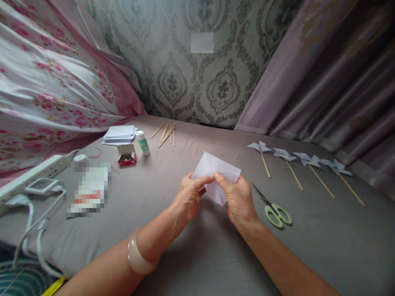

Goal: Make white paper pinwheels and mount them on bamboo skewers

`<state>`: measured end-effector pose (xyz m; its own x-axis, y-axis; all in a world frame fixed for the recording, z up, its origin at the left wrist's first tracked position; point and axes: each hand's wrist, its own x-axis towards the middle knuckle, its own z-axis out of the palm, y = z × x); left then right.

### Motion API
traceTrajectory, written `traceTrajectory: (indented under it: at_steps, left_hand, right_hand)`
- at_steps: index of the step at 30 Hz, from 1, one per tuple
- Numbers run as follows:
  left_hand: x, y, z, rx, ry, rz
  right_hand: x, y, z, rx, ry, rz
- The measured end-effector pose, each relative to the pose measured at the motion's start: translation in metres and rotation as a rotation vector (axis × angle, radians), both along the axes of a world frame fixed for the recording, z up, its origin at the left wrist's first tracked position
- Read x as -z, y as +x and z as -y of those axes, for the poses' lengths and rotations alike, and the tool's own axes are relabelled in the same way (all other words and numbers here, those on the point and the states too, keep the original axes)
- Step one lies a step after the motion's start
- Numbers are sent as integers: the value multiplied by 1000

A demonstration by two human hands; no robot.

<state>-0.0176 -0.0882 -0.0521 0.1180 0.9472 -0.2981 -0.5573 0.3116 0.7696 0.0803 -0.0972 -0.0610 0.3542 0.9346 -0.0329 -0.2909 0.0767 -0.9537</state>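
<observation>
A white square sheet of paper (216, 164), with a crease showing, is held up between my two hands over the grey cloth. My left hand (191, 193) pinches its left side, thumb on top and fingers underneath. On the right side my right hand (239, 197) grips it the same way, and the two thumb tips almost meet at the middle. Green-handled scissors (275, 211) lie right of my right hand, blades pointing up and left. Farther right, several paper pinwheels (284, 154) on wooden sticks lie in a row.
Back left are a stack of white paper (120, 134), a glue bottle (142, 143), a small open red box (127, 158) and several wooden sticks (166, 133). A power strip (46, 174) with cables runs along the left edge. Curtains (286, 74) hang at right.
</observation>
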Motion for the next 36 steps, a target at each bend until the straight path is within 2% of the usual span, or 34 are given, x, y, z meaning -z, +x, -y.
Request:
traceTrajectory:
  at_steps: [3, 5, 7, 10, 13, 17, 22, 36]
  left_hand:
    - [-3, -3, -3, -5, -13, -16]
    - [-5, -7, -7, -35, -31, -32]
    - [-7, -12, -12, -66, -46, -39]
    - [-8, -19, -18, -78, -59, -30]
    - [-9, -22, -20, -63, -54, -12]
    - [-11, -22, -19, -24, -38, 16]
    - [-13, -23, -19, -14, -59, 29]
    - [-16, -23, -20, -4, -77, 22]
  right_hand:
    - [-5, 8, -1, -57, 3, 62]
    - [-11, 20, -3, -86, 54, 181]
    - [-18, 36, -4, -28, 209, 439]
    - [-29, 56, -4, 86, 520, 996]
    - [-35, 62, 0, 24, 732, 1379]
    - [-31, 60, 2, -107, 867, 1653]
    - [-27, 62, 1, -156, 923, 1731]
    - [-38, 63, 2, -182, 926, 1661]
